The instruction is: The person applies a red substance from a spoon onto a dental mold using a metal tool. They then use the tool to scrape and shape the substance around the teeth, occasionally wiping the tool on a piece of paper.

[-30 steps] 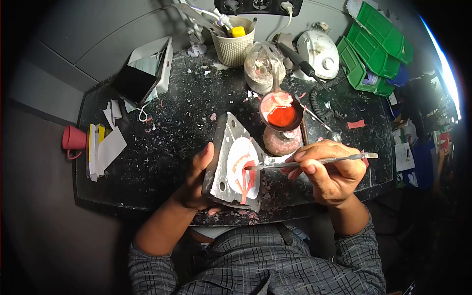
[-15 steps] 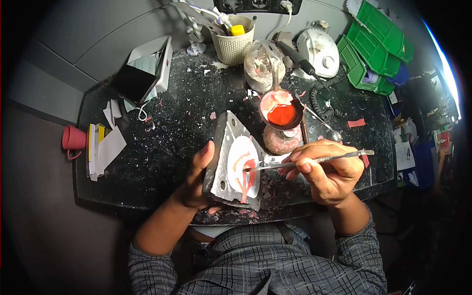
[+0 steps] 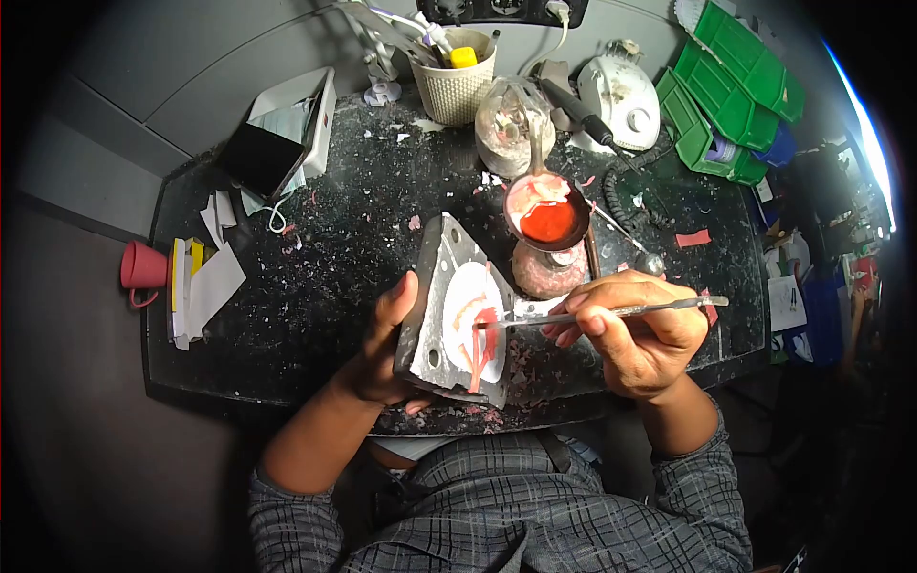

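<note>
My left hand (image 3: 384, 349) grips a grey metal dental flask (image 3: 428, 329) by its left side, tilted above the bench's front edge. Set in the flask is white plaster (image 3: 462, 291) carrying pink wax strips (image 3: 476, 368). Between thumb and fingers, my right hand (image 3: 645, 334) holds a slim metal wax spatula (image 3: 626, 311), whose tip touches the pink wax on the plaster. Just beyond, a round ladle (image 3: 516, 224) of melted red wax (image 3: 549, 222) rests over a small burner (image 3: 551, 272) with a pink-speckled body.
At the back stand a woven cup of tools (image 3: 451, 91), a bag-like container (image 3: 511, 124) and a white handpiece unit (image 3: 621, 100). Green bins (image 3: 731, 81) are stacked at right. A pink mug (image 3: 143, 267), papers (image 3: 212, 291) and a white tray (image 3: 323, 134) lie left. Scraps litter the black bench (image 3: 353, 248).
Both hands, the flask and the spatula stay almost in place. The spatula tip has shifted only very slightly on the wax.
</note>
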Tool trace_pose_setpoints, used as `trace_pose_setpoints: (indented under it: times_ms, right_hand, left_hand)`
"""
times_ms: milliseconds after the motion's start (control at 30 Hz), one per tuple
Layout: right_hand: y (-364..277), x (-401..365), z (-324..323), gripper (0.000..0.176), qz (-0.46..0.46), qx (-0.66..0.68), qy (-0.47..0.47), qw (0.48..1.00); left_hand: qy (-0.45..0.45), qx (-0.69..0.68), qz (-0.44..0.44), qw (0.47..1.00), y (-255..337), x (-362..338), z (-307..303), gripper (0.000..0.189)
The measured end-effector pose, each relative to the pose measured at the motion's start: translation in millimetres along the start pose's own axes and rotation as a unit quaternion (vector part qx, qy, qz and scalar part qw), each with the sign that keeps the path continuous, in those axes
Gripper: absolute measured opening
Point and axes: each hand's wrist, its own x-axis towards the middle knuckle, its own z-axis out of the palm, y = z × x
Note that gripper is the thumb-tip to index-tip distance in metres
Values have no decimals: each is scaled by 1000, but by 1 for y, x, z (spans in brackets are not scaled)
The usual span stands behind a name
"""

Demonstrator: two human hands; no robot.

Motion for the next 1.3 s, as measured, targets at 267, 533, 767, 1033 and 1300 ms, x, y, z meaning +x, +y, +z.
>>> trace_pose_setpoints:
  times_ms: [267, 533, 767, 1033, 1300]
  right_hand:
    - [-2, 0, 0, 6, 5, 10, -15, 1000]
    - [-3, -1, -2, 6, 7, 19, -28, 999]
    - [-4, 3, -3, 6, -37, 23, -43, 998]
    - [16, 15, -39, 9, -21, 13, 183, 983]
    - [19, 16, -35, 12, -10, -45, 170, 984]
  left_hand:
    - [5, 6, 5, 1000, 0, 1, 0, 56]
    - [7, 12, 5, 1000, 0, 0, 0, 59]
    - [47, 84, 8, 995, 0, -1, -3, 67]
    - [74, 69, 25, 995, -2, 3, 14, 73]
    - [104, 112, 67, 986, -7, -4, 3, 78]
